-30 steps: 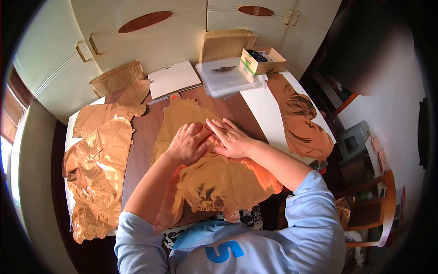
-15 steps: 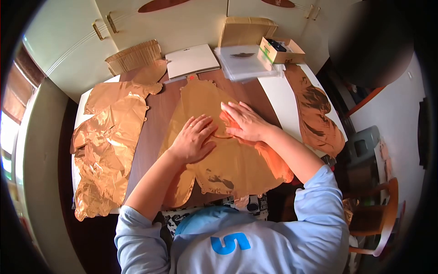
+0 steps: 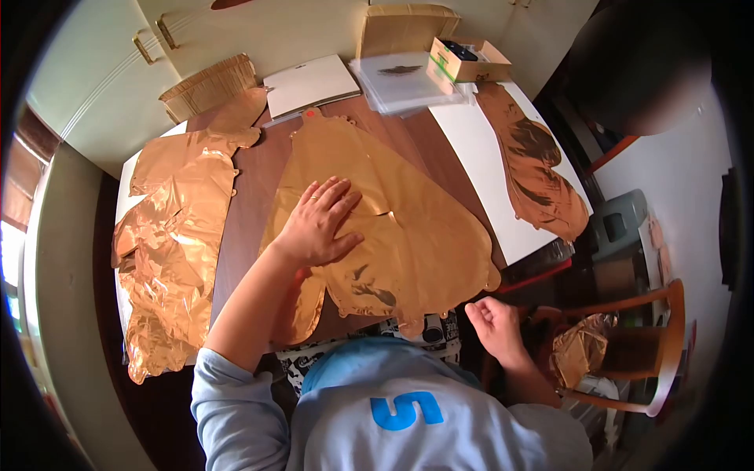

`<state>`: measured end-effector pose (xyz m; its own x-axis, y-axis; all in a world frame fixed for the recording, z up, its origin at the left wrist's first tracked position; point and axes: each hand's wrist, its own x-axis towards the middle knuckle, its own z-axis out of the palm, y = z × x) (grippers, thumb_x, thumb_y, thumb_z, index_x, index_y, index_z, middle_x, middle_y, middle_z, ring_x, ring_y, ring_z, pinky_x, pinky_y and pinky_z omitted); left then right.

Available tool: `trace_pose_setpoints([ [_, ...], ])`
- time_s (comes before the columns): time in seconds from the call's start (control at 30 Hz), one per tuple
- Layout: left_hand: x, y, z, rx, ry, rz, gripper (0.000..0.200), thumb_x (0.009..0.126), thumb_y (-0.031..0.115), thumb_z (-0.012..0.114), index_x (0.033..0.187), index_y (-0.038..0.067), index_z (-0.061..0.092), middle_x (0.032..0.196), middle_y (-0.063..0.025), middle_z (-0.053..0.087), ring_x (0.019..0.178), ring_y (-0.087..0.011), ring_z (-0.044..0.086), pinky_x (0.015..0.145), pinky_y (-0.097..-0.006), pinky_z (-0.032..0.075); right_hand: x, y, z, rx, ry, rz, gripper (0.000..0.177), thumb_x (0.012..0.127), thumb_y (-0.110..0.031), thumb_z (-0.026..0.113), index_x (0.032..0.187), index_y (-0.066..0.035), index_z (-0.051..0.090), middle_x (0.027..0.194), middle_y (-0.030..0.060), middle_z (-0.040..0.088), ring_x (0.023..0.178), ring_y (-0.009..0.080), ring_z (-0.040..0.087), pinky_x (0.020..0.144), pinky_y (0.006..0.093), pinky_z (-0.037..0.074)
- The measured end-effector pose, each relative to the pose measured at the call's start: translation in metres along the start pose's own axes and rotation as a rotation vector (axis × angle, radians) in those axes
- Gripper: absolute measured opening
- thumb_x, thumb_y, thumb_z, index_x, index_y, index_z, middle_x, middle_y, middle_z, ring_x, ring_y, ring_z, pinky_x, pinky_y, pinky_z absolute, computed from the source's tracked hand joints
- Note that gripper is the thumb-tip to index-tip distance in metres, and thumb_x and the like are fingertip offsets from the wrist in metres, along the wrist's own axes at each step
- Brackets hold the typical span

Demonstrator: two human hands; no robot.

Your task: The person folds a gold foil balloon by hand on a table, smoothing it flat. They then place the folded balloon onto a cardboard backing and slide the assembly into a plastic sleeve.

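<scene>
— Step in hand, by the look of it?

— Flattening, most likely. Pressing down with the left hand (image 3: 318, 224), fingers fanned wide and palm flat on the gold foil balloon (image 3: 416, 235).

— And where to find that balloon?

— Spread deflated over the middle of the desk (image 3: 250, 206), with the neck toward the far side and the near edge slightly over the front rim. Mostly smooth, creased beside the fingertips, dimpled toward the near lobe.

— Anything with the right hand (image 3: 493, 323)?

— Off the desk, low beside the balloon's near right corner, apart from the foil. Loosely curled, palm up, seemingly empty.

— Around it?

— To the left, a crumpled heap of foil (image 3: 177, 235), apart from the balloon across a strip of bare wood. To the right, another flat foil piece (image 3: 538, 169) on a white board (image 3: 471, 157). At the far edge, a cardboard box (image 3: 467, 61), clear sleeves (image 3: 397, 78) and a white booklet (image 3: 310, 82).

— Next move, then?

— Judging only: calls for a flat palm as anchor, the free hand set onto the foil, and gentle strokes toward the neck, to avoid fresh creases or a split seam.
</scene>
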<state>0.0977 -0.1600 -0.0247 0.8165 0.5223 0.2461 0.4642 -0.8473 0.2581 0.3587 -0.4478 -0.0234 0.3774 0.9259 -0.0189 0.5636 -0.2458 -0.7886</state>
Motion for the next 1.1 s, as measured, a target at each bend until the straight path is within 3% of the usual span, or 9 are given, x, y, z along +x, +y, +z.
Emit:
trace_pose_setpoints([
  [0.2, -0.002, 0.000, 0.005, -0.025, 0.011, -0.003, 0.068, 0.087, 0.048, 0.064, 0.141, 0.009, 0.049, 0.148, -0.0187, 0.044, 0.143, -0.0372, 0.035, 0.118, -0.0528, 0.026, 0.004, 0.005, 0.032, 0.946, -0.099, 0.552, 0.032, 0.094, -0.029, 0.070, 0.097, 0.003, 0.068, 0.082, 0.0117, 0.070, 0.069, 0.0158, 0.069, 0.058, 0.0253, 0.052],
  [0.43, -0.005, 0.004, 0.003, -0.022, 0.013, -0.018, 0.068, 0.087, 0.045, 0.065, 0.141, 0.008, 0.050, 0.148, -0.0199, 0.044, 0.142, -0.0391, 0.034, 0.117, -0.0540, 0.027, 0.013, -0.022, 0.039, 0.794, -0.008, 0.284, 0.025, 0.094, -0.022, 0.070, 0.098, 0.003, 0.068, 0.079, 0.0053, 0.068, 0.065, 0.0123, 0.067, 0.054, 0.0238, 0.053],
  [0.63, -0.006, 0.002, 0.007, -0.027, 0.019, -0.022, 0.069, 0.087, 0.048, 0.064, 0.142, 0.008, 0.050, 0.149, -0.0199, 0.043, 0.143, -0.0388, 0.033, 0.117, -0.0534, 0.026, 0.020, -0.020, 0.034, 0.550, 0.030, 0.282, 0.024, 0.096, -0.021, 0.068, 0.095, 0.003, 0.070, 0.071, 0.0014, 0.066, 0.057, 0.0091, 0.062, 0.054, 0.0237, 0.054],
  [0.67, -0.006, 0.002, 0.007, -0.022, 0.015, -0.024, 0.069, 0.088, 0.048, 0.063, 0.142, 0.008, 0.049, 0.149, -0.0198, 0.042, 0.143, -0.0383, 0.033, 0.118, -0.0529, 0.025, 0.021, -0.027, 0.038, 0.570, 0.097, 0.247, 0.021, 0.094, -0.019, 0.069, 0.086, 0.000, 0.069, 0.067, 0.0032, 0.066, 0.056, 0.0094, 0.062, 0.051, 0.0262, 0.051],
  [0.77, -0.006, 0.003, 0.007, -0.005, 0.007, -0.033, 0.069, 0.089, 0.050, 0.061, 0.143, 0.009, 0.048, 0.150, -0.0193, 0.042, 0.144, -0.0373, 0.033, 0.119, -0.0518, 0.024, 0.016, -0.036, 0.042, 0.117, 0.271, -0.139, 0.014, 0.089, -0.014, 0.073, 0.083, -0.002, 0.068, 0.063, 0.0063, 0.063, 0.052, 0.0160, 0.062, 0.049, 0.0312, 0.048],
  [0.83, -0.006, 0.004, 0.007, 0.010, 0.009, -0.038, 0.069, 0.089, 0.051, 0.060, 0.143, 0.009, 0.047, 0.150, -0.0189, 0.042, 0.144, -0.0370, 0.033, 0.119, -0.0515, 0.024, 0.017, -0.044, 0.043, -0.140, 0.385, -0.518, 0.013, 0.078, -0.005, 0.074, 0.088, -0.006, 0.068, 0.072, 0.0066, 0.064, 0.063, 0.0293, 0.061, 0.061, 0.0397, 0.049],
  [0.9, -0.006, 0.004, 0.007, 0.009, 0.008, -0.036, 0.070, 0.089, 0.051, 0.060, 0.144, 0.010, 0.047, 0.150, -0.0184, 0.042, 0.144, -0.0367, 0.033, 0.119, -0.0513, 0.024, 0.019, -0.049, 0.046, -0.291, 0.357, -0.708, 0.020, 0.074, -0.005, 0.074, 0.093, -0.007, 0.066, 0.087, 0.0060, 0.066, 0.076, 0.0286, 0.063, 0.070, 0.0409, 0.048],
  [0.97, -0.006, 0.004, 0.006, 0.004, 0.010, -0.034, 0.070, 0.089, 0.052, 0.060, 0.144, 0.010, 0.047, 0.150, -0.0181, 0.042, 0.144, -0.0365, 0.033, 0.119, -0.0511, 0.023, 0.020, -0.059, 0.044, -0.315, 0.225, -0.804, 0.027, 0.072, -0.007, 0.073, 0.098, -0.007, 0.063, 0.103, 0.0072, 0.065, 0.089, 0.0275, 0.063, 0.081, 0.0450, 0.046],
  [1.1, -0.007, 0.005, 0.005, 0.011, 0.014, -0.035, 0.070, 0.089, 0.053, 0.060, 0.143, 0.010, 0.048, 0.149, -0.0176, 0.043, 0.144, -0.0364, 0.033, 0.119, -0.0512, 0.024, 0.025, -0.064, 0.050, -0.225, 0.155, -0.779, 0.026, 0.076, -0.007, 0.073, 0.100, -0.007, 0.063, 0.101, 0.0073, 0.067, 0.090, 0.0279, 0.065, 0.084, 0.0439, 0.049],
])
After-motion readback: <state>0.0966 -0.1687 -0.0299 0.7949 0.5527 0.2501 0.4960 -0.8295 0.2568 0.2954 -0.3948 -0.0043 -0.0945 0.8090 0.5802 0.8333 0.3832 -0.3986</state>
